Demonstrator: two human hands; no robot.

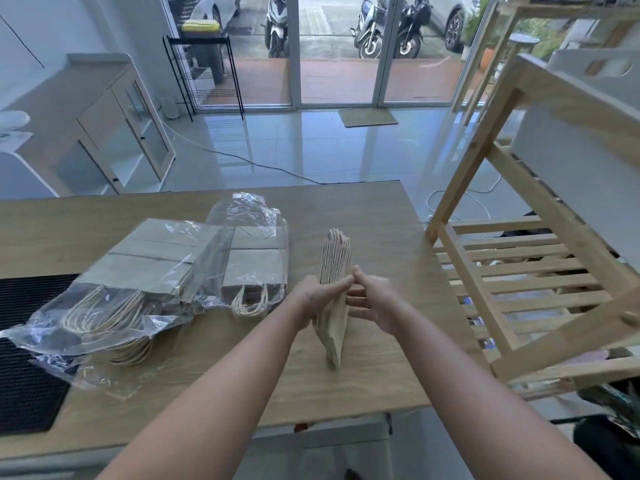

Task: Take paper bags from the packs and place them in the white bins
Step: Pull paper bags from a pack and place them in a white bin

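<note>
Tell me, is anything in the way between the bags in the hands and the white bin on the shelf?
Partly. Both the left hand and right hand hold the stack of paper bags upright on the table. The white bin sits up right, inside the wooden shelf, whose top rail and slanted post cross the straight path.

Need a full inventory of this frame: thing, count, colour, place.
held stack of paper bags: one stack, brown, upright on edge on the table, between both hands
packs of paper bags: two, brown in clear plastic, table left of the stack
table: one, light wood, foreground
black mat: one, table's left edge
wooden rack: one, pale wood, right
white bin: at least one, on the rack, upper right
cabinet: one, wood with glass doors, left
doormat: one, tan, by the glass doors
left hand: pressing the stack's left face
right hand: at the stack's right face
</note>
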